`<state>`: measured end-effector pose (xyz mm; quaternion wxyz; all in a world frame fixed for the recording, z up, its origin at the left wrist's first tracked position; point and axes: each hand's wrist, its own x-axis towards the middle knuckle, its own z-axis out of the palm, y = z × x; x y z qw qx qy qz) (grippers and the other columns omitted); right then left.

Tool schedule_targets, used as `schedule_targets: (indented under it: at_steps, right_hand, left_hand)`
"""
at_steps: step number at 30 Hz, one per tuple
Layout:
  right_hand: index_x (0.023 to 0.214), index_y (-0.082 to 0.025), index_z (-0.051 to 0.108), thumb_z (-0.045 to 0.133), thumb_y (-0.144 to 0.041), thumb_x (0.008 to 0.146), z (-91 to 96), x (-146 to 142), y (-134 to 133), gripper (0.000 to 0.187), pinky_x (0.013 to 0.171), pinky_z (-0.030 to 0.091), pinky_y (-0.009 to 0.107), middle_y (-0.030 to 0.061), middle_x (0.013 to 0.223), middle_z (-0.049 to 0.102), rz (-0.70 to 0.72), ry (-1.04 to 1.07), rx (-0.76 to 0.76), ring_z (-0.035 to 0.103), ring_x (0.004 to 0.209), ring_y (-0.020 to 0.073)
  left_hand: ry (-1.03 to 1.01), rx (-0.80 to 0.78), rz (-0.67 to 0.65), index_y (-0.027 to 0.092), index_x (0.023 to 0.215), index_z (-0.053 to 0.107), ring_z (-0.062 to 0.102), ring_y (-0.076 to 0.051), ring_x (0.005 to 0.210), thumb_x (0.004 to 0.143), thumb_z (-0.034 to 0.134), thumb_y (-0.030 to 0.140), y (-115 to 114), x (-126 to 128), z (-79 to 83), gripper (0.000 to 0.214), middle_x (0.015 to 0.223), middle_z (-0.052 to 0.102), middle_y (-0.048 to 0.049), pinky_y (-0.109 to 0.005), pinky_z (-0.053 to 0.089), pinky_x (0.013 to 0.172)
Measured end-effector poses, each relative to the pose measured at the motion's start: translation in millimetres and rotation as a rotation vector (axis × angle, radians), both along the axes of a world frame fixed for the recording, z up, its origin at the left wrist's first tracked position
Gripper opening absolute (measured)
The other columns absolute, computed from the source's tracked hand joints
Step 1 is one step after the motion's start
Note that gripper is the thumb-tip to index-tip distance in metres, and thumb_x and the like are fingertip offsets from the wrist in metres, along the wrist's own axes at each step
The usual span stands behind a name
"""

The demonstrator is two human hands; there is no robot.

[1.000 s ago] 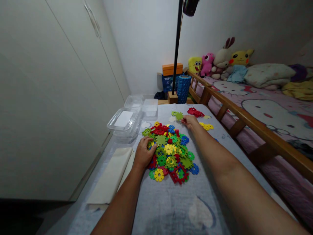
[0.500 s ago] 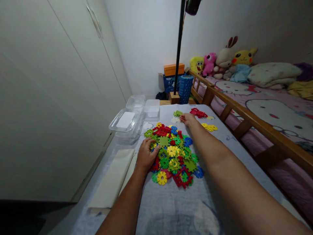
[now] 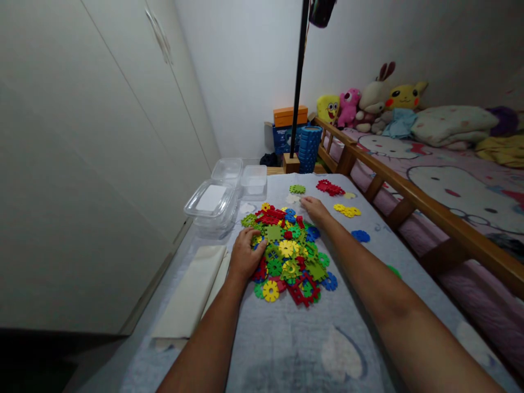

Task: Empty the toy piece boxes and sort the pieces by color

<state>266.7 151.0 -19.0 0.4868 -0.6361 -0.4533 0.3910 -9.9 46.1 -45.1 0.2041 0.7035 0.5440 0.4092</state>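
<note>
A mixed pile of plastic interlocking building pieces in red, yellow, green and blue lies on the cloth-covered table. My left hand rests against the pile's left edge, its fingers apart over some green pieces and nothing gripped. Beyond the pile's far right side is my right hand, low over the cloth, fingers stretched out with nothing visible in them. Just past its fingertips lies a small group of light green pieces. Red pieces, yellow pieces and blue pieces form separate groups along the right.
Clear plastic containers with lids stand at the back left. A folded cream cloth lies left of my left arm. My right forearm partly covers a green piece. A wooden bed rail borders the right side; a black pole rises behind.
My right hand has drawn back slightly from the light green group, which now shows fully. The blue group and a green piece have come into sight beside my right arm. My left hand stays put.
</note>
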Motion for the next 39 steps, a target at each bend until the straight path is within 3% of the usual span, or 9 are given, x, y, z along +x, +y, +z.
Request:
schedule_targets:
  at_steps: [3,5,11,18,23,27,30,34,39]
  right_hand:
    - [0.091,-0.022,0.07,0.06,-0.041,0.084,-8.6,-4,-23,0.023,0.098,0.047,0.035,0.0022,0.095,0.073,0.237,-0.229,0.054,0.063,0.1,0.0223]
    - [0.1,-0.024,0.071,0.057,-0.043,0.087,-11.7,-9,-36,0.027,0.107,0.042,0.039,0.0028,0.109,0.074,0.334,-0.268,0.075,0.061,0.111,0.0236]
    - [0.118,-0.023,0.069,0.056,-0.045,0.088,-4.4,-21,-62,0.039,0.116,0.034,0.042,0.0041,0.129,0.069,0.448,-0.191,0.091,0.055,0.126,0.0241]
    - [0.122,-0.02,0.068,0.052,-0.032,0.086,7.4,5,-82,0.04,0.111,0.039,0.039,0.007,0.128,0.068,0.286,-0.232,0.069,0.058,0.121,0.0235]
    - [0.107,-0.019,0.073,0.06,-0.018,0.079,0.9,24,-110,0.032,0.099,0.045,0.037,0.0103,0.114,0.071,0.255,-0.493,0.065,0.062,0.106,0.0251]
    - [0.113,-0.017,0.073,0.065,-0.022,0.08,-10.7,23,-128,0.034,0.1,0.041,0.039,0.0132,0.113,0.067,0.274,-0.756,0.093,0.058,0.107,0.0266]
    - [0.115,-0.017,0.072,0.066,-0.025,0.082,-16.1,18,-130,0.035,0.1,0.039,0.04,0.0139,0.111,0.064,0.261,-0.839,0.097,0.055,0.11,0.0274]
    - [0.108,-0.018,0.071,0.069,-0.022,0.076,-18.3,16,-127,0.033,0.097,0.04,0.039,0.0107,0.107,0.064,0.224,-0.774,0.129,0.056,0.104,0.0252]
    - [0.085,-0.019,0.063,0.064,-0.025,0.072,-16.4,18,-130,0.014,0.077,0.045,0.032,0.0016,0.083,0.062,0.186,-0.479,0.185,0.058,0.08,0.0191]
  left_hand:
    - [-0.002,0.002,-0.002,0.021,0.106,0.067,0.057,-0.028,0.124,0.085,0.063,0.04,0,0,-0.7,0.028,0.125,0.061,-0.011,-0.048,0.042,0.113]
    - [-0.01,0.006,0.002,0.021,0.106,0.067,0.057,-0.028,0.125,0.085,0.063,0.041,0,0,-0.9,0.029,0.125,0.061,-0.0114,-0.048,0.042,0.113]
    - [-0.041,-0.006,0.009,0.021,0.105,0.067,0.055,-0.027,0.127,0.085,0.063,0.041,0,-1,0.8,0.029,0.124,0.06,-0.0105,-0.048,0.04,0.115]
    - [-0.04,-0.002,0.009,0.021,0.104,0.067,0.056,-0.028,0.125,0.084,0.063,0.042,1,-1,1.1,0.03,0.122,0.061,-0.011,-0.047,0.041,0.114]
    - [-0.04,0.008,0.007,0.021,0.104,0.067,0.056,-0.027,0.124,0.084,0.063,0.041,2,-1,0.6,0.029,0.121,0.061,-0.0103,-0.047,0.041,0.114]
    - [-0.026,0.008,0.004,0.021,0.104,0.067,0.056,-0.027,0.125,0.084,0.062,0.042,2,-1,1.1,0.03,0.124,0.06,-0.0112,-0.047,0.041,0.114]
    - [-0.018,0.009,0.0,0.021,0.104,0.067,0.056,-0.027,0.125,0.084,0.062,0.043,1,-2,0.7,0.03,0.124,0.06,-0.0114,-0.046,0.04,0.114]
    - [-0.017,0.01,0.006,0.021,0.103,0.067,0.057,-0.027,0.124,0.084,0.062,0.043,1,-2,-0.6,0.03,0.123,0.061,-0.0107,-0.047,0.041,0.114]
    - [-0.007,0.006,0.0,0.02,0.103,0.067,0.056,-0.027,0.125,0.083,0.062,0.044,2,-3,-1.2,0.031,0.123,0.061,-0.0111,-0.045,0.04,0.115]
